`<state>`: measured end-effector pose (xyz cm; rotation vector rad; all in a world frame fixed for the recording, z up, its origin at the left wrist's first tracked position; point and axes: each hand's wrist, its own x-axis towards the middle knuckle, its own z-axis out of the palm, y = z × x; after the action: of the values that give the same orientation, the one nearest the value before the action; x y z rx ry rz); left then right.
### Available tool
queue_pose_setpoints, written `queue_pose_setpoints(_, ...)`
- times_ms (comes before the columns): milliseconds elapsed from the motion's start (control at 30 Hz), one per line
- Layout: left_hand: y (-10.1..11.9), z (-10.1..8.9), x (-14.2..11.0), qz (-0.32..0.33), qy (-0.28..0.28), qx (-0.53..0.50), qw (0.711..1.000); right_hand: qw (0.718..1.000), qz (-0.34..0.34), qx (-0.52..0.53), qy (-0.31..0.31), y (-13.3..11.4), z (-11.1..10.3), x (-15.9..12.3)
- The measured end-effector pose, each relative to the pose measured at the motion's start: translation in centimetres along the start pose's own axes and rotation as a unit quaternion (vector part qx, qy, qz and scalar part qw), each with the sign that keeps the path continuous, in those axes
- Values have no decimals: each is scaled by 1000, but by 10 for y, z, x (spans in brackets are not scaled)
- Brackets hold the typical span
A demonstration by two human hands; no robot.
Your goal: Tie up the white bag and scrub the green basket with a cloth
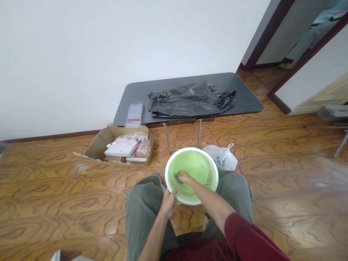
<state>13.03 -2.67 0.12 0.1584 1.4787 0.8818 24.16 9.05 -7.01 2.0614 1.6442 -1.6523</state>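
A round colander (pixel 194 163), light green inside with a white rim, rests tilted over my lap between my knees. My left hand (pixel 169 201) is closed on its near left rim. Reaching inside, my right hand (pixel 184 176) is closed around a small grey-green object (pixel 177 177), pressed near the colander's left inner wall. That object is too small and too covered by my fingers to name its kind. Rows of holes show along the colander's right and near walls.
Ahead stands a dark folding table (pixel 244 98) bearing a crumpled black plastic bag (pixel 190 99) and a blurred white packet (pixel 134 114). On the wooden floor are an open cardboard box (pixel 102 139) with packages at the left and a tied white plastic bag (pixel 224 157) behind the colander.
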Motion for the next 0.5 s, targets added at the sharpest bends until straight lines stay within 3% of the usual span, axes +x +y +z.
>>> queue_pose_setpoints(267, 7, -29, 14, -16, -9, -8, 1000, 990, -6, -142, -28, 28, 5, 4)
queue_pose_setpoints(500, 18, -22, 31, -5, -26, 21, 999, 988, 9, -153, -20, 14, 0, 7)
